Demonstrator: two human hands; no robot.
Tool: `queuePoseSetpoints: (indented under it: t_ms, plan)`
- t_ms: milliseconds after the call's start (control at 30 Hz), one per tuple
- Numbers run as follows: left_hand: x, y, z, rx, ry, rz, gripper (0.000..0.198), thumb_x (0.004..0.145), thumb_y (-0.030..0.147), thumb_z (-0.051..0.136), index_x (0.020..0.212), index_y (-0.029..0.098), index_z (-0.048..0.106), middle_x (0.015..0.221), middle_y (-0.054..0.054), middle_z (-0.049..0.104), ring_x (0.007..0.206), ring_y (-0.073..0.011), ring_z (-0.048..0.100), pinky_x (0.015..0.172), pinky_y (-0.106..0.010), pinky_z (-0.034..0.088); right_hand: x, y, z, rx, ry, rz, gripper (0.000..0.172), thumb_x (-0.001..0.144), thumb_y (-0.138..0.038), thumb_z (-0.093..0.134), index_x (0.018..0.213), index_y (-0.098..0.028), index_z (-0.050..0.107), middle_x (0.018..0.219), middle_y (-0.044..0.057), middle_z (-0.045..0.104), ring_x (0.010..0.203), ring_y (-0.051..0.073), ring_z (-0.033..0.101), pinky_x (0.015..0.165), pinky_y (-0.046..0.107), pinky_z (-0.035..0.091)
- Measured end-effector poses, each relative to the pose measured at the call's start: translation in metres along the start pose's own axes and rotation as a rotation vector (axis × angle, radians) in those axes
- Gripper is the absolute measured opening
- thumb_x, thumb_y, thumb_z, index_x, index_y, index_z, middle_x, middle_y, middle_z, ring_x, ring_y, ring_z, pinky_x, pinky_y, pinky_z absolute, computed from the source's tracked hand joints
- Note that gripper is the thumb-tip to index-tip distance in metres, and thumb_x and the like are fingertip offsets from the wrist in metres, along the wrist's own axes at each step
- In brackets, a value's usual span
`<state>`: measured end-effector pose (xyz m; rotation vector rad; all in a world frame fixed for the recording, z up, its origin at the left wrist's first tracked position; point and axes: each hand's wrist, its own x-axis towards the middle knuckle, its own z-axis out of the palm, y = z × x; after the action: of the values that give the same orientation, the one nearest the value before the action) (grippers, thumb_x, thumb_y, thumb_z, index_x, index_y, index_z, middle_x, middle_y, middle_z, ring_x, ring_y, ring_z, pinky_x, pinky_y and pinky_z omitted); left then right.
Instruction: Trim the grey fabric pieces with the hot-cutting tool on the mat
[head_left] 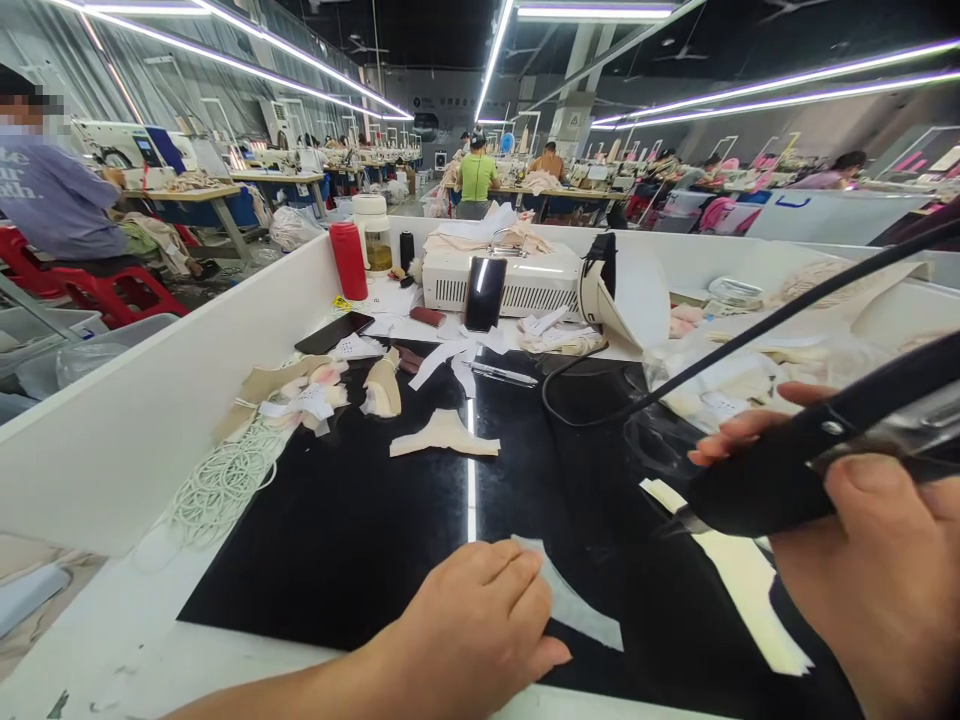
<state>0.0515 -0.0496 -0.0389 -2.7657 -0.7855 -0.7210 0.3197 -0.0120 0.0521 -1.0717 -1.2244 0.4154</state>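
Note:
My left hand (487,620) lies on the black mat (360,560), its fingers curled together over one end of a thin, pale grey curved fabric piece (581,600). The fingertips are partly hidden. My right hand (870,540) is wrapped round a black corded hand tool (757,480) with a narrow metal tip. That tip points left, just over a stack of cream cut fabric strips (742,590); I cannot tell whether it touches them. Farther back on the mat lies a cream T-shaped fabric piece (444,436).
Pale green cord (225,490) and fabric scraps (307,395) lie left. Behind the mat stand a white vented machine (450,280), a phone (485,293) and a red bottle (347,260). A black cable (720,350) crosses right. White walls (150,400) edge the table; people sit at sewing machines beyond.

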Motion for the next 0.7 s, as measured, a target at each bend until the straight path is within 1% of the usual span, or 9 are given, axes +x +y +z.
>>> queuePoseSetpoints:
  t_ms: [33,67,100,133,233,300,367,467,700]
  plan:
    - [0.000,0.000,0.001,0.008,0.007,0.004,0.040,0.110,0.052,0.058,0.112,0.013,0.068,0.118,-0.006,0.077,0.116,-0.0206,0.071,0.096,-0.031,0.057,0.001,-0.003,0.011,0.074,0.023,0.064,0.036,0.084,-0.045,0.079,0.118,-0.032,0.076,0.088,0.005,0.074,0.074,0.029,0.072,0.066,0.049,0.063]
    - [0.001,0.001,0.002,0.015,0.016,0.008,0.040,0.110,0.052,0.059,0.110,0.013,0.068,0.118,-0.006,0.077,0.116,-0.0208,0.071,0.094,-0.031,0.058,0.001,-0.007,0.022,0.139,0.062,0.094,0.040,0.077,-0.043,0.085,0.114,-0.031,0.076,0.081,0.003,0.073,0.070,0.027,0.069,0.064,0.045,0.062]
    - [0.001,0.001,0.002,0.023,0.024,0.011,0.040,0.110,0.052,0.059,0.108,0.013,0.069,0.118,-0.007,0.077,0.115,-0.0211,0.071,0.092,-0.031,0.058,-0.001,-0.012,0.032,0.189,0.093,0.110,0.045,0.071,-0.041,0.089,0.113,-0.031,0.075,0.077,0.001,0.072,0.067,0.026,0.068,0.062,0.042,0.061]
    - [0.002,0.001,0.002,0.030,0.027,0.012,0.040,0.109,0.052,0.060,0.107,0.013,0.069,0.118,-0.007,0.077,0.115,-0.0215,0.071,0.090,-0.031,0.058,-0.005,-0.016,0.041,0.231,0.102,0.115,0.048,0.069,-0.040,0.092,0.112,-0.031,0.074,0.074,0.000,0.071,0.065,0.024,0.066,0.060,0.041,0.060]
    - [0.003,0.002,0.000,0.032,0.023,0.009,0.040,0.108,0.053,0.061,0.106,0.014,0.070,0.119,-0.008,0.078,0.114,-0.0219,0.071,0.087,-0.031,0.057,-0.022,-0.024,0.063,0.290,0.059,0.089,0.049,0.073,-0.042,0.093,0.115,-0.032,0.071,0.078,-0.001,0.071,0.066,0.022,0.066,0.058,0.038,0.061]
    - [0.004,0.002,-0.001,0.019,0.032,0.000,0.040,0.107,0.054,0.063,0.106,0.015,0.070,0.119,-0.007,0.078,0.113,-0.0212,0.071,0.087,-0.031,0.058,-0.032,-0.024,0.073,0.312,0.015,0.063,0.047,0.078,-0.046,0.091,0.117,-0.032,0.069,0.082,-0.002,0.069,0.068,0.021,0.066,0.059,0.037,0.062]
    - [0.004,0.003,-0.002,0.012,0.046,-0.006,0.039,0.106,0.054,0.064,0.106,0.015,0.070,0.119,-0.007,0.079,0.112,-0.0209,0.072,0.086,-0.031,0.058,-0.040,-0.022,0.079,0.333,-0.017,0.053,0.045,0.083,-0.048,0.089,0.119,-0.032,0.068,0.083,-0.002,0.068,0.069,0.020,0.066,0.060,0.037,0.062]
    - [0.005,0.003,-0.003,0.002,0.055,-0.012,0.037,0.106,0.052,0.065,0.105,0.015,0.070,0.119,-0.007,0.079,0.111,-0.0214,0.072,0.083,-0.031,0.059,-0.044,-0.016,0.084,0.350,-0.028,0.061,0.045,0.085,-0.049,0.088,0.120,-0.031,0.067,0.084,-0.002,0.068,0.070,0.019,0.066,0.062,0.036,0.062]
    - [0.006,0.004,-0.003,-0.002,0.095,-0.022,0.035,0.107,0.049,0.064,0.102,0.015,0.071,0.119,-0.006,0.080,0.110,-0.0205,0.072,0.083,-0.030,0.058,-0.043,-0.011,0.085,0.357,-0.019,0.083,0.046,0.086,-0.047,0.088,0.122,-0.030,0.066,0.084,-0.003,0.067,0.071,0.018,0.065,0.063,0.035,0.062]
